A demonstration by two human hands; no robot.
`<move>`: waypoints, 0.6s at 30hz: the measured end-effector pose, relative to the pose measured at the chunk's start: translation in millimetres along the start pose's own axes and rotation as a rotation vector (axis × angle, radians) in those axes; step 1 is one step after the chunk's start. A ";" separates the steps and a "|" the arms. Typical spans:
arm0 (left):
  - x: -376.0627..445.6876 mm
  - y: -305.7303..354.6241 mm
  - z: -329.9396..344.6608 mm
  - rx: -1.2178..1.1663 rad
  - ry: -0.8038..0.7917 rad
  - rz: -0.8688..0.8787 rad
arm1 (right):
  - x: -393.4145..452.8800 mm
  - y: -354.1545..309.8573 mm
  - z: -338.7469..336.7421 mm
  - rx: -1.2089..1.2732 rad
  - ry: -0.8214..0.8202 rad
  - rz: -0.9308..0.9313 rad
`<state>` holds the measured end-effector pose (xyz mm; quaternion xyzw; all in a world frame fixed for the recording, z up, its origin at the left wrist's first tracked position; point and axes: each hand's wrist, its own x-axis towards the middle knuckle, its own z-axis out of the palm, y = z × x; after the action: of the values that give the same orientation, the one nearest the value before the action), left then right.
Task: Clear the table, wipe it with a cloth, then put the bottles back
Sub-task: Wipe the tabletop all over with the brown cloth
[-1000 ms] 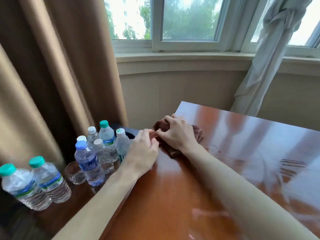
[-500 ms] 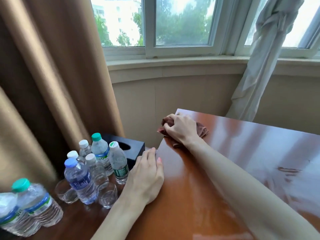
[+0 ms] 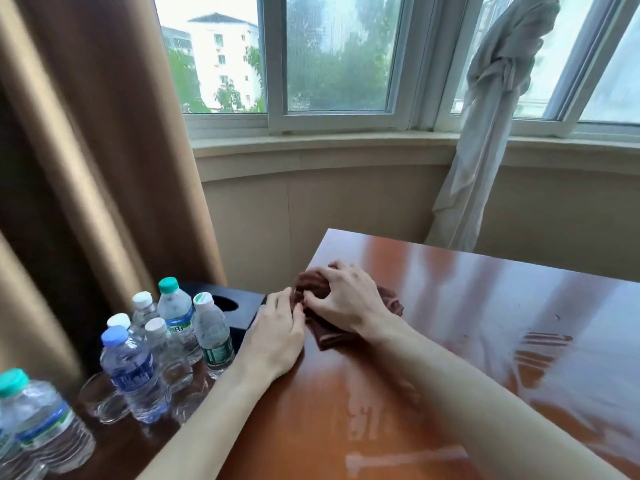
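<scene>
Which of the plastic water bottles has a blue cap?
The clear plastic bottle with the blue label, front of the cluster; the others have white or green caps.

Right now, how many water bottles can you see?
7. Six stand bunched on the low side surface beside the table: green cap, four white caps, blue cap. One more, green-capped, at far left. Others may be cut off there.

Brown cloth (image 3: 325,332), glossy reddish table (image 3: 467,306), seemingly tan curtain (image 3: 104,150)

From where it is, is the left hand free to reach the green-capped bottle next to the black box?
Probably yes. The left hand only touches the cloth edge, and the green-capped bottle stands just left of it, nothing between.
</scene>
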<state>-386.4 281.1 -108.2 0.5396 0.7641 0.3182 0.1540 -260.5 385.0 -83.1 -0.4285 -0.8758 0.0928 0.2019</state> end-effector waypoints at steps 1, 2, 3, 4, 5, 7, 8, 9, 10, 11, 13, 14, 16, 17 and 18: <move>0.0 -1.8 3.9 0.026 -0.012 -0.001 | 21.3 8.2 0.6 -0.001 -0.021 0.022; 0.8 -3.2 6.5 0.055 -0.014 -0.005 | 44.3 17.3 2.3 -0.010 -0.029 0.045; 1.9 -4.5 7.8 0.078 -0.008 -0.003 | 67.6 27.0 5.2 -0.014 -0.014 0.073; 2.4 -4.4 7.9 0.095 -0.001 0.000 | 89.8 37.5 8.4 -0.016 0.012 0.110; 1.3 -3.7 7.1 0.102 0.006 -0.005 | 111.6 47.3 13.4 -0.027 0.035 0.143; 1.5 -2.7 6.3 0.110 0.013 -0.019 | 150.2 61.5 23.9 -0.052 0.056 0.197; 3.4 -1.9 6.8 0.110 0.015 -0.021 | 166.2 66.3 28.2 -0.060 0.070 0.217; 4.4 -1.5 7.7 0.111 0.017 -0.024 | 179.7 70.1 32.1 -0.070 0.084 0.233; 3.6 -1.7 8.4 0.112 0.019 -0.030 | 188.2 71.4 35.7 -0.084 0.090 0.244; 4.1 -2.6 8.4 0.115 0.018 -0.033 | 192.6 71.5 39.2 -0.100 0.092 0.248; 4.7 -1.6 7.3 0.109 -0.005 -0.049 | 186.6 69.1 42.0 -0.131 0.077 0.233; 6.8 -2.6 9.2 0.111 -0.024 -0.060 | 179.4 66.3 42.7 -0.132 0.069 0.216; 8.6 -1.9 8.7 0.121 -0.049 -0.070 | 150.1 54.6 38.9 -0.103 0.066 0.176; 8.8 -1.8 7.5 0.123 -0.050 -0.079 | 131.4 45.9 36.4 -0.075 0.061 0.153; 8.1 -1.4 7.0 0.122 -0.045 -0.098 | 110.6 36.1 33.1 -0.045 0.052 0.126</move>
<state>-386.4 290.6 -113.5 0.5172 0.8039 0.2507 0.1532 -310.1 494.7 -94.8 -0.4896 -0.8434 0.0743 0.2086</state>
